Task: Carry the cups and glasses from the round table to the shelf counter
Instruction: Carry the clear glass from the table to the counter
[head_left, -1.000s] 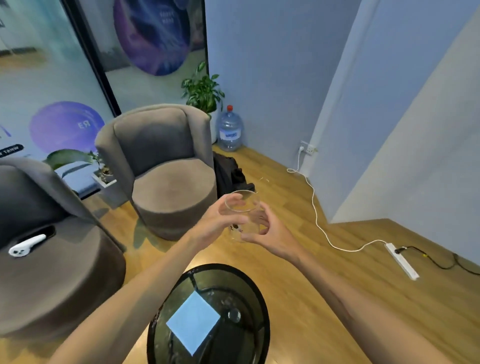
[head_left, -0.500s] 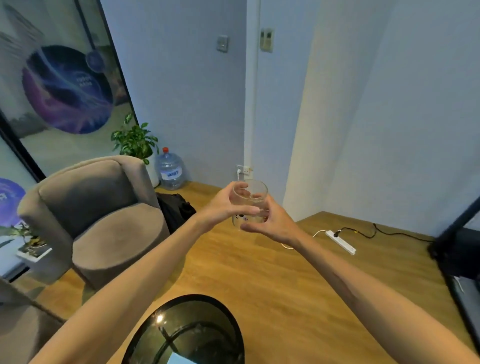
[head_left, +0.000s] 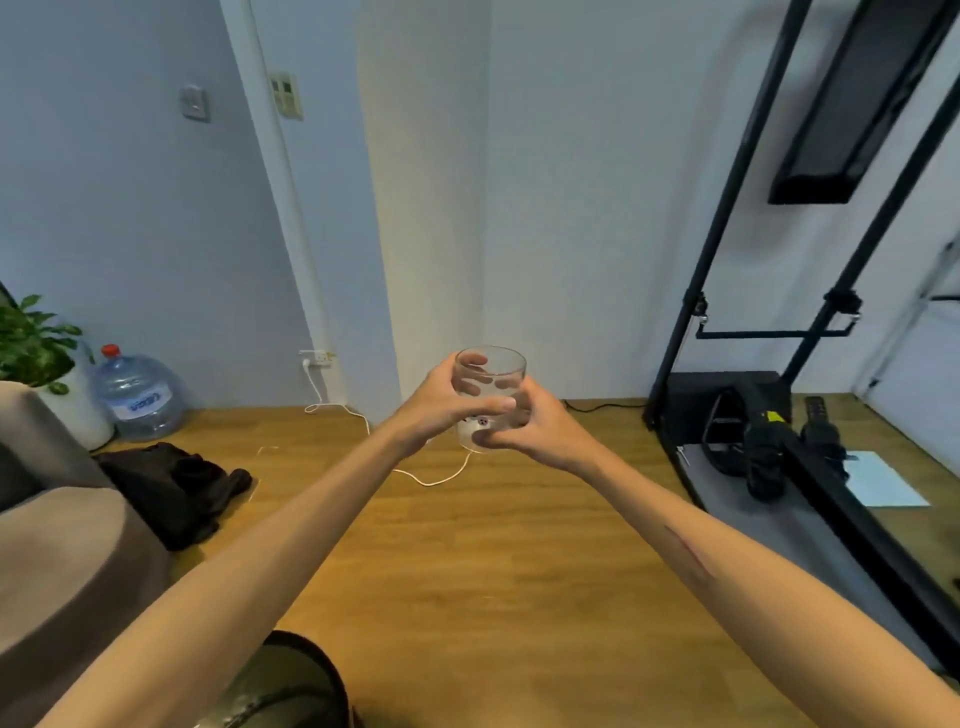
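Observation:
A clear drinking glass (head_left: 493, 370) is held upright in mid air at the centre of the head view, above the wooden floor. My left hand (head_left: 441, 402) grips it from the left, fingers wrapped around the far side and thumb across the front. My right hand (head_left: 535, 434) holds its lower right side, fingers curled under the base. The glass looks empty. Only a dark edge of the round table (head_left: 291, 680) shows at the bottom.
A black metal stand (head_left: 727, 208) with a low platform and dark gear is on the right. A grey armchair (head_left: 57, 561), a black bag (head_left: 171, 488), a water jug (head_left: 137, 397) and a potted plant (head_left: 31, 343) are left. A white cable (head_left: 431, 478) crosses the floor ahead.
The view has swung right: the armchairs and round table slid out to the left and bottom, and the black stand came in on the right. Both hands kept hold of the glass.

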